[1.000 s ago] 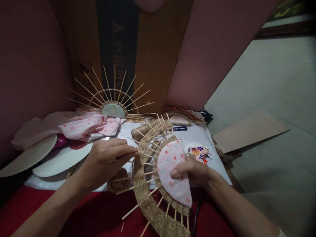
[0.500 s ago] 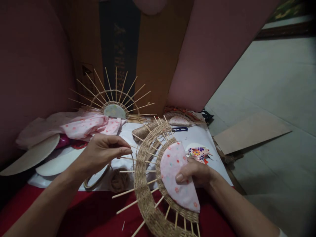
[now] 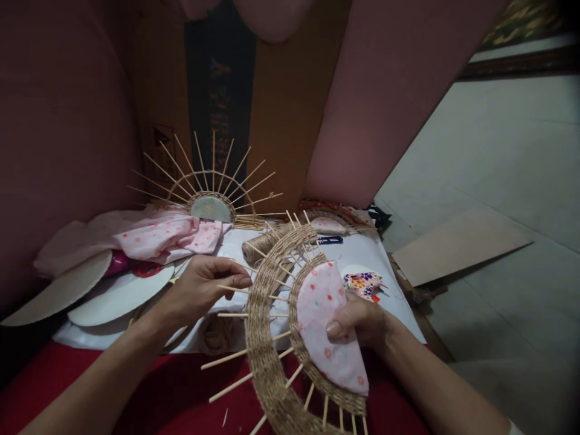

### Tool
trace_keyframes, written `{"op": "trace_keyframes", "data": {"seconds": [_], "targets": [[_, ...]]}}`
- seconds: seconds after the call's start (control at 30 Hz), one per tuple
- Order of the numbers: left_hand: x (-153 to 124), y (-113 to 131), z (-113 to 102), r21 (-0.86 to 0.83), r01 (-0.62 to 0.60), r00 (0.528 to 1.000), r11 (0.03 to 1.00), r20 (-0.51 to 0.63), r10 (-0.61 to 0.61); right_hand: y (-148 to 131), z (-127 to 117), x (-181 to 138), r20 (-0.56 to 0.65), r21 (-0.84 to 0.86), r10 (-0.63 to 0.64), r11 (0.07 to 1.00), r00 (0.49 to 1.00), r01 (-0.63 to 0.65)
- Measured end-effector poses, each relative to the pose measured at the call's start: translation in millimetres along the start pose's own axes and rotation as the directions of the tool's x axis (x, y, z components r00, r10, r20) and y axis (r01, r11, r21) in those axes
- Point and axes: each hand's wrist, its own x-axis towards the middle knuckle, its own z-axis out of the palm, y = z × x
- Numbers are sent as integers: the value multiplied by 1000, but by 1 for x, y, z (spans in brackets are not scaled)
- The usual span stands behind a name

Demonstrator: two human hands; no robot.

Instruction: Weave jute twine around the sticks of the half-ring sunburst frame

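My right hand (image 3: 362,320) grips a half-round woven piece by its fabric centre (image 3: 324,326), thumb on top and fingers behind. Pink cloth with small flowers covers that centre. Thin wooden sticks (image 3: 232,315) fan out from it through two bands of twine weaving, the wider outer band (image 3: 263,338) standing apart from the inner one. At the outer band's left edge, my left hand (image 3: 203,284) is closed in a pinch beside the stick ends. What its fingertips hold is too small to make out.
Behind stands a similar stick piece with a pale centre (image 3: 211,209). A twine roll (image 3: 263,246), a blue cutter (image 3: 330,240) and patterned scraps (image 3: 362,283) lie on the white surface. Pink cloth (image 3: 158,235) and white half discs (image 3: 120,296) are at left, cardboard (image 3: 462,244) at right.
My left hand has shifted slightly right and closer to the outer band, still pinched. The woven piece has barely moved in my right hand. The view has tilted up a little.
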Motion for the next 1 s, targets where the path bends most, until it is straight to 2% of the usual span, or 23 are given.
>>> {"op": "trace_keyframes", "data": {"seconds": [0.23, 0.37, 0.43, 0.5, 0.6, 0.7, 0.8, 0.9, 1.0], "targets": [[1, 1, 11, 7, 90, 996, 996, -13, -90, 2, -2, 1, 38, 28, -7, 1000, 999, 6], [1, -3, 8, -125, 189, 981, 974, 74, -181, 1, -4, 0, 41, 11, 11, 1000, 999, -11], [1, -5, 4, -267, 303, 948, 915, 181, -262, 1, -4, -1, 41, -14, 43, 999, 998, -43], [0, -4, 0, -416, 416, 905, 809, 280, -321, 2, -3, 0, 36, -42, 70, 997, 997, -68], [-1, -1, -5, -569, 483, 875, 665, 328, -355, 2, -2, 1, 31, -69, 83, 994, 996, -80], [-2, 4, -7, -597, 480, 877, 643, 336, -343, 3, -2, 3, 48, -81, 83, 994, 995, -79], [-4, 7, -10, -566, 434, 900, 701, 307, -309, 4, -2, 4, 45, -87, 100, 992, 994, -95], [-5, 7, -14, -484, 311, 949, 818, 196, -246, 1, 0, 3, 29, -93, 119, 989, 992, -116], [-3, 6, -15, -385, 161, 986, 909, 26, -163, -5, 3, 2, 18, -82, 109, 991, 994, -107]]}}
